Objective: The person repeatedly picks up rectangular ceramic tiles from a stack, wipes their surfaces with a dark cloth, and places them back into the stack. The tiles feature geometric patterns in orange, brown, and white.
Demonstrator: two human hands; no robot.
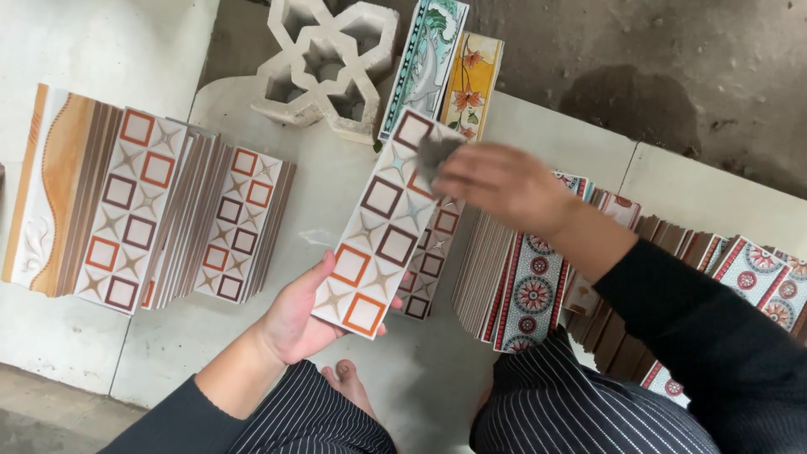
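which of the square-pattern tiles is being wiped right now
The tile held up in the left hand, with the right hand pressing a grey cloth on its top end; the others stand stacked.

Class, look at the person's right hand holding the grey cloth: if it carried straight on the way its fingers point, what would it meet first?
The right hand points left with the grey cloth on the held patterned tile. Going on, it would sweep across that tile's upper end first; beyond lies bare floor, then probably the stacked tiles, though depth is unclear.

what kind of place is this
Probably a tile seller's or tile workshop's yard: stacks of patterned ceramic border tiles stand on edge on a bare concrete floor, beside a white concrete ventilation block.
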